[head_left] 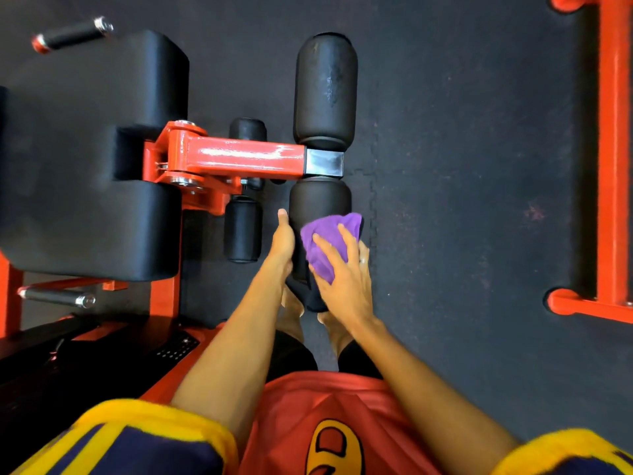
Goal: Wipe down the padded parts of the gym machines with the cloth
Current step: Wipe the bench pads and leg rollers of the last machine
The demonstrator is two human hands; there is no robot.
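Observation:
A bunched purple cloth (325, 240) lies on the near black roller pad (317, 205) of a red gym machine. My right hand (342, 272) presses the cloth against the pad, fingers spread and curled over it. My left hand (282, 243) holds the pad's left side, thumb pointing up along it. The far roller pad (325, 90) sits beyond the red arm (239, 157). Two smaller roller pads (243, 231) lie left of it. The near pad's lower end is hidden by my hands.
A large black seat pad (92, 159) fills the left, with chrome-tipped handles above (72, 34) and below (58, 298). Another red frame (611, 166) stands at the right edge. Dark rubber floor (462, 166) lies between. My bare feet (329, 323) stand just below the pad.

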